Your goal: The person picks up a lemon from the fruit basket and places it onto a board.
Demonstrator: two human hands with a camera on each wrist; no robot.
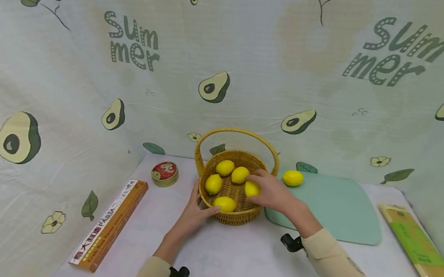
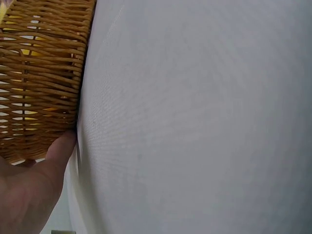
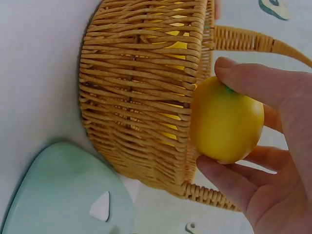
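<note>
A wicker basket (image 1: 231, 217) with a tall arched handle stands on the table, several yellow lemons (image 1: 225, 168) lying inside it. My right hand (image 1: 271, 191) pinches another lemon (image 3: 226, 119) between thumb and fingers at the basket's right rim. In the right wrist view that lemon overlaps the rim, its greenish tip near the thumb. My left hand (image 1: 192, 213) holds the basket at its front left, fingers along the outer wall and thumb at the front rim. The left wrist view shows the left hand (image 2: 34, 190) against the woven side, low near the tabletop.
One more lemon (image 1: 293, 178) sits at the back edge of a pale green board (image 1: 333, 212), right of the basket. A round red-topped tin (image 1: 165, 173) and a long pasta box (image 1: 109, 226) are on the left. A long green-and-yellow packet (image 1: 423, 260) lies far right. Printed cloth (image 1: 258, 46) hangs behind.
</note>
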